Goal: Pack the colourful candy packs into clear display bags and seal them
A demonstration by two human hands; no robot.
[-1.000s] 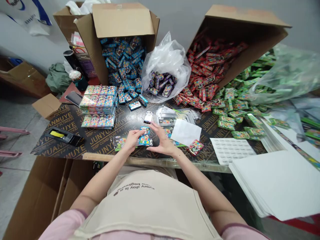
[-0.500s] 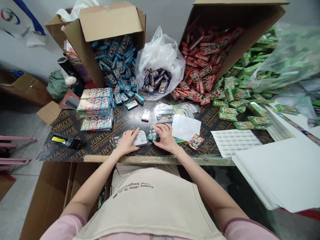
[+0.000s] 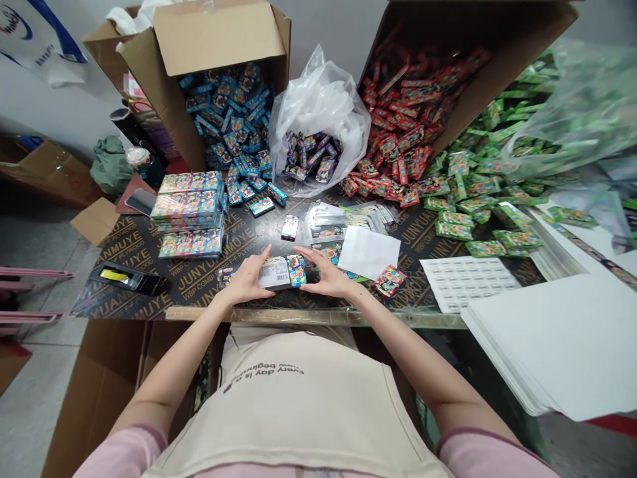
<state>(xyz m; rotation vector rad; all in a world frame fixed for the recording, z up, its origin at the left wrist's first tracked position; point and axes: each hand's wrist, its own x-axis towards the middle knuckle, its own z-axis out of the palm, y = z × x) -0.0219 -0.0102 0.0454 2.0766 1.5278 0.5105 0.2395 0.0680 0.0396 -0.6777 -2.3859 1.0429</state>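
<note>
Your left hand is at the near side of the bench, fingers spread. The thumb lies along the near edge of the pale barcoded block; the forefinger reaches out over its far side. Firm grip or light steadying: cannot tell.

Your right hand faces it, thumb and fingers parted in a wide C about the patterned blue box, which sits end-on against the block's right side. Fingertips at its near and far edges; how hard they press, cannot tell. Block and box lie flat, in line, between your two hands.

Just beyond: a small white-faced box, alone. Past your right hand, a white paper with a red packet at its lower corner.

Off to your left, stacked wrapped packs and a black tape dispenser. Along the back: loose blue boxes in a carton, purple boxes in a clear bag, red boxes spilling from another carton, green boxes heaped at right. Nearer, a label sheet beside white sheets.
</note>
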